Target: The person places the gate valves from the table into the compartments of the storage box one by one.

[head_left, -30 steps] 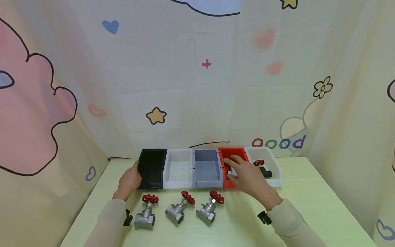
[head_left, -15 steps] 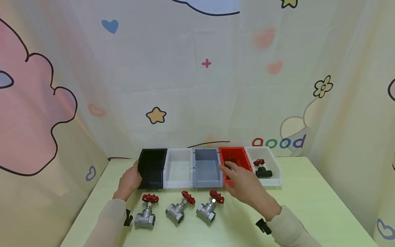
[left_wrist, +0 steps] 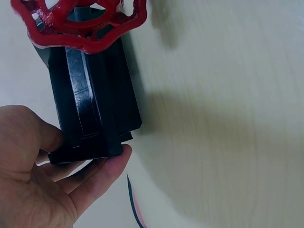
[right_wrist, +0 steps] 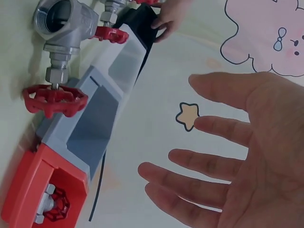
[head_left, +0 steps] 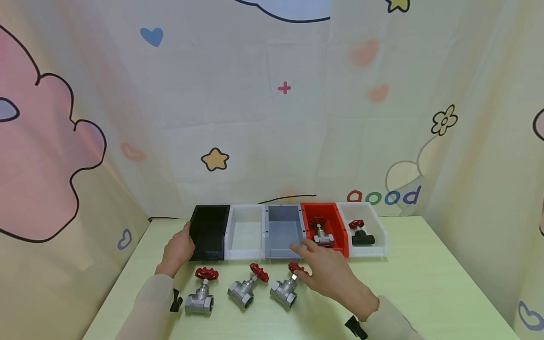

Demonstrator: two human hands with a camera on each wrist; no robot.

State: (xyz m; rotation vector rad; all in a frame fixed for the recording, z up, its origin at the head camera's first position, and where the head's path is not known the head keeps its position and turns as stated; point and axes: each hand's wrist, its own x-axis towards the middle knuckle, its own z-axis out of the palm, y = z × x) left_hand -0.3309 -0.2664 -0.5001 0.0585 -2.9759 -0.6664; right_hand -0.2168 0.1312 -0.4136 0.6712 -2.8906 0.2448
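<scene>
My left hand (head_left: 177, 248) grips the outer wall of the black bin (head_left: 209, 233); in the left wrist view its thumb and fingers (left_wrist: 102, 178) pinch the bin's edge. With fingers spread and nothing in them, my right hand (head_left: 329, 274) hovers by the red handwheel of the rightmost metal valve (head_left: 284, 292). The right wrist view shows the same valve (right_wrist: 57, 57) apart from the open palm (right_wrist: 266, 152). Two more valves, a middle one (head_left: 242, 292) and a left one (head_left: 200, 300), lie on the table. Inside the red bin (head_left: 340, 236) sits another metal valve (head_left: 323, 237).
Between the black and red bins stand a white bin (head_left: 245, 233) and a grey bin (head_left: 285, 231). At the row's right end, a white bin (head_left: 379, 236) holds a black valve (head_left: 363, 237) with a red handwheel. A printed curtain (head_left: 272, 118) hangs behind the table.
My right hand has let go of the valve in the red bin, come out, and moved down and left to the rightmost valve on the table. My left hand stays put.
</scene>
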